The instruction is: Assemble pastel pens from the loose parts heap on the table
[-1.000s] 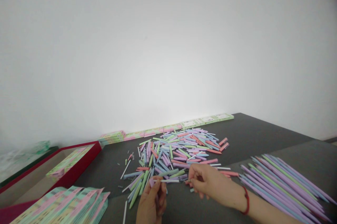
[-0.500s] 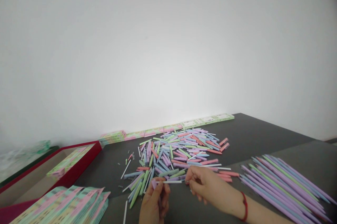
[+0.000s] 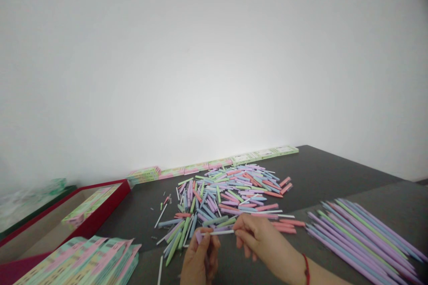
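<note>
Low in the middle, my left hand [image 3: 201, 256] is closed on a short purple pen part [image 3: 199, 236], gripping it between thumb and fingers. A thin white stick [image 3: 221, 232] runs level from that grip across to my right hand [image 3: 252, 237]. Thumb and forefinger of the right hand are pinched at the stick's right end. Whether the stick sits inside the purple part is hidden by the left fingers. Just behind both hands lies a loose pile of pastel pen parts [image 3: 214, 200] in purple, blue, green and coral, with more white sticks among them.
Long pastel pens [image 3: 364, 236] lie side by side on the dark table [image 3: 337, 167] at right. Printed packs [image 3: 80, 260] are fanned at front left, beside a red-rimmed box [image 3: 115, 198] holding a pack. Flat boxes [image 3: 244, 158] line the wall.
My right hand has closed in on the white stick's right end and now pinches it. The left hand has shifted slightly right and down, still holding the purple part.
</note>
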Tool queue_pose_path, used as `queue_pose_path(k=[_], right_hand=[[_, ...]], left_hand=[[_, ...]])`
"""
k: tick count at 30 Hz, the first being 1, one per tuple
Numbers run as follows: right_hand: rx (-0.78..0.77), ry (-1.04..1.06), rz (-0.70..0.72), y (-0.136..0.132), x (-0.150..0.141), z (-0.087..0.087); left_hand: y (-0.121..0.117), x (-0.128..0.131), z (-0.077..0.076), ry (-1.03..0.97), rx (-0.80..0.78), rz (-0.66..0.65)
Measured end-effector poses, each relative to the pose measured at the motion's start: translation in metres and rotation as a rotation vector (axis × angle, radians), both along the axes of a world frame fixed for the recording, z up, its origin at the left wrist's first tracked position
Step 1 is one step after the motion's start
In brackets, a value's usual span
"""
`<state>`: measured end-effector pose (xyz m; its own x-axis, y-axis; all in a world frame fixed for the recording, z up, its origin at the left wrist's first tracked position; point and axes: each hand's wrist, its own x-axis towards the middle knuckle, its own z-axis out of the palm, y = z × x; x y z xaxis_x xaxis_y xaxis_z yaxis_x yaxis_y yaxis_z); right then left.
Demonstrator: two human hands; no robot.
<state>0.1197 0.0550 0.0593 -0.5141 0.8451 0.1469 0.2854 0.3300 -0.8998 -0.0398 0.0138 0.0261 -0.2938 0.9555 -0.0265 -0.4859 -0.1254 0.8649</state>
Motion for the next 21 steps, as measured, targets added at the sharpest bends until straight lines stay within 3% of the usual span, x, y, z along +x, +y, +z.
queue_pose_path(k=[7, 11, 16, 21], right_hand=[[0.100, -0.017, 0.009, 0.009, 0.007, 0.004], [0.101, -0.026, 0.005, 0.018, 0.022, 0.021], [0.168, -0.116, 0.024, 0.017, 0.036, 0.045], [0.202, -0.234, 0.035, 0.012, 0.039, 0.052]], left_hand=[[-0.002, -0.001, -0.001, 0.143, -0.048, -0.019], [-0.004, -0.005, 0.000, 0.332, -0.073, -0.030], [-0.005, -0.012, -0.003, 0.781, 0.072, -0.002], [-0.008, -0.015, -0.006, 1.166, 0.156, -0.020]])
